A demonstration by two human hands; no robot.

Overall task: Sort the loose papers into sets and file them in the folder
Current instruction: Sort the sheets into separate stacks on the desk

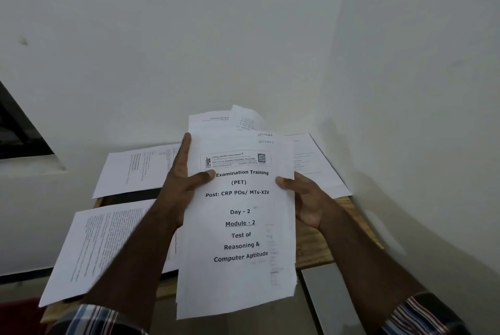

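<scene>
A stack of papers [238, 226] is held upright in front of the person, above a small wooden counter [313, 242] set in a corner. The stack is gripped on both sides: the left hand [186, 175] has its thumb pressed across the front sheet and its forefinger laid straight up the left edge, while the right hand [305, 199] pinches the right edge, thumb in front and the other fingers hidden behind. The top sheet is a printed cover page headed "Examination Training (PET)", with "Day - 2" and "Module - 2" below. The sheets behind it are fanned unevenly at the top.

Further loose sheets lie on the counter: one at the far left [135, 169], a larger printed sheet [97, 248] overhanging the near left edge, and one at the far right [316, 164] near the wall.

The likeliest trouble appears to be slippage. The stack is misaligned and is held only at mid-height, so a rear sheet could slide out or the lower half could buckle if either grip is loosened. The overhanging sheet could be knocked to the floor by a forearm.

No folder can be identified with certainty; a dark surface [130, 200] partly covered by the sheets on the left cannot be made out. Nothing is seen filed yet.
</scene>
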